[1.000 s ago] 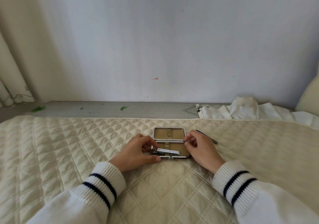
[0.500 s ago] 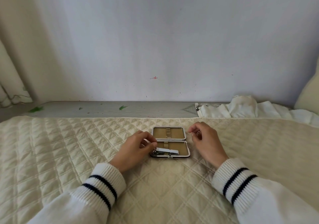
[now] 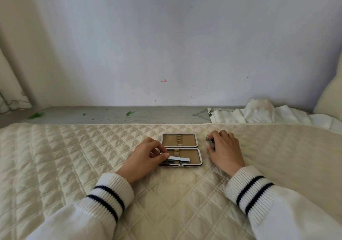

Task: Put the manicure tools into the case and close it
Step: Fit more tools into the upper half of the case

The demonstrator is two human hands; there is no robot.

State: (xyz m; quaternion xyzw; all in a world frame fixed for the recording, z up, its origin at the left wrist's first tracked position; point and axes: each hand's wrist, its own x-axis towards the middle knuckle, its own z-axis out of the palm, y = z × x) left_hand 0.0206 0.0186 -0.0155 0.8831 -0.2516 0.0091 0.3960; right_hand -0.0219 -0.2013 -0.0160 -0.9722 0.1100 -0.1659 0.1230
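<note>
Left hand [image 3: 143, 158] fingers pinch clipper [image 3: 178, 159] in open case [image 3: 182, 150]; right hand [image 3: 224, 150] fingers clasp small tool [image 3: 210, 141].

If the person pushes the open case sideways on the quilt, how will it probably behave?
The case looks stiff, with a metal rim, so it would likely move as one piece. It lies flat and open on the soft quilt, so it probably drags rather than slides easily, and will hardly tip. The clipper inside, under the left hand, might shift.
</note>
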